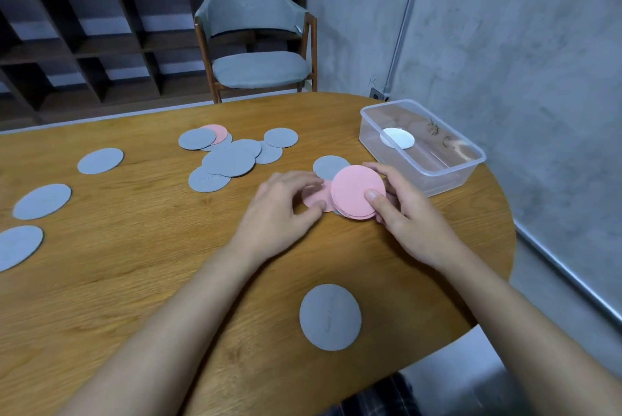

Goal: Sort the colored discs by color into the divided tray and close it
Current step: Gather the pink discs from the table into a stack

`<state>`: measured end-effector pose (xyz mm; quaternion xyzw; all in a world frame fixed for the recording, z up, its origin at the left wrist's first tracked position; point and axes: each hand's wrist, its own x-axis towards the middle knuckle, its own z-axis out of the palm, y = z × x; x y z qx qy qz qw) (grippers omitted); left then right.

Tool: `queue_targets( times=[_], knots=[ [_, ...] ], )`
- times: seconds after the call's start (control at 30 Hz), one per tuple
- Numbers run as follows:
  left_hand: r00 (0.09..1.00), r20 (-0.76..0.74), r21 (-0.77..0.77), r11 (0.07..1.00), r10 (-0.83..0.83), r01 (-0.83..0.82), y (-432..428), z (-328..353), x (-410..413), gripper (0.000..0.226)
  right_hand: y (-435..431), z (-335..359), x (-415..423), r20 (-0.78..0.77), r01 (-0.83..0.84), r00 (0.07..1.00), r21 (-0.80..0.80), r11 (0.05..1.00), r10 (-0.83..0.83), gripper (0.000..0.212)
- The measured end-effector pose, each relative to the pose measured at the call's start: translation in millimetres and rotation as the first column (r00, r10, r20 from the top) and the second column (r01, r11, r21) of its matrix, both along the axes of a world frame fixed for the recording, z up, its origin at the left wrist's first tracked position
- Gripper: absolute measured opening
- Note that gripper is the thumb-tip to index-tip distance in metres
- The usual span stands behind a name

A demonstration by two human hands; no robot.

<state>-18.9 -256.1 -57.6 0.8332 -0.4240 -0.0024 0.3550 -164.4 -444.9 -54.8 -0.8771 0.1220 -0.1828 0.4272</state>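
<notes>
My right hand point(409, 210) grips a stack of pink discs point(356, 188), thumb on top, just above the table. My left hand point(286, 207) pinches another pink disc point(319, 198) that lies flat beside the stack. A grey disc point(328, 166) lies just behind them. A heap of grey discs point(230, 160) with one pink disc point(218, 132) sits further back. A clear plastic tray point(471, 160) stands at the right with a white disc point(397, 138) inside; no lid is in view.
Single grey discs lie at the left point(100, 161), point(42, 201), point(18, 246) and close to me point(330, 316) on the wooden table point(134, 264). A grey chair point(255, 45) stands behind the table. A concrete wall runs along the right.
</notes>
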Motion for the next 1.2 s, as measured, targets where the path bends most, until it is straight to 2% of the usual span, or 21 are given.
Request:
queue_targets(
  times=[0.07, 0.13, 0.27, 0.3, 0.37, 0.43, 0.47, 0.53, 0.67, 1.0, 1.1, 1.2],
  knots=[
    [0.996, 0.064, 0.086, 0.995, -0.056, 0.05, -0.9, -6.7, 3.7, 0.041, -1.5, -1.7, -1.5, 0.003, 0.009, 1.0, 0.0, 1.0, -0.009, 0.039],
    [0.991, 0.117, 0.085, 0.995, -0.069, 0.059, 0.0, -7.7, 5.1, 0.039, -0.8, -3.7, -1.6, 0.023, 0.02, 1.0, 0.023, 1.0, -0.02, 0.039],
    [0.917, 0.389, 0.14, 0.99, -0.084, 0.031, 8.2, -1.6, 1.1, 0.031, 0.2, -7.9, -0.1, 0.081, 0.048, 0.995, 0.091, 0.995, -0.056, 0.037],
    [0.904, 0.423, 0.106, 0.994, -0.058, 0.014, 9.8, -0.7, 0.4, 0.03, -0.3, -8.9, 0.2, 0.085, 0.058, 0.994, 0.105, 0.993, -0.067, 0.036],
    [0.944, 0.329, -0.069, 0.998, 0.032, -0.01, 12.8, 2.1, -2.1, 0.017, -1.3, -10.0, 0.8, 0.086, 0.08, 0.992, 0.114, 0.99, -0.09, 0.035],
    [0.993, 0.061, -0.254, 0.964, 0.102, -0.083, 15.4, 5.3, -4.6, 0.006, -1.6, -8.9, 2.2, 0.087, 0.092, 0.991, 0.109, 0.99, -0.101, 0.035],
    [0.991, -0.089, -0.291, 0.948, 0.104, -0.126, 16.2, 7.2, -6.1, 0.009, -1.5, -8.0, 2.6, 0.087, 0.094, 0.991, 0.102, 0.99, -0.103, 0.035],
    [0.943, -0.33, -0.319, 0.936, 0.036, -0.147, 15.7, 7.8, -5.2, 0.014, -2.0, -6.1, 3.8, 0.081, 0.098, 0.991, 0.084, 0.992, -0.105, 0.036],
    [0.827, -0.56, -0.348, 0.921, -0.056, -0.173, 10.3, 7.5, -6.3, 0.014, 2.1, -0.6, 6.6, 0.06, 0.075, 0.995, 0.087, 0.993, -0.08, 0.038],
    [0.726, -0.682, -0.333, 0.922, -0.092, -0.195, 9.5, 5.8, -4.3, 0.028, 17.8, 8.4, 26.6, 0.091, -0.126, 0.99, 0.254, 0.959, 0.106, 0.039],
    [0.705, -0.699, -0.34, 0.922, -0.115, -0.187, 11.6, 8.1, -2.5, 0.028, 19.1, 8.4, 31.6, 0.051, -0.129, 0.992, 0.253, 0.959, 0.12, 0.039],
    [0.729, -0.68, -0.32, 0.927, -0.079, -0.198, 14.5, 7.2, 0.8, 0.027, 23.4, 9.2, 33.8, 0.011, -0.138, 0.99, 0.223, 0.965, 0.139, 0.037]
  ],
)
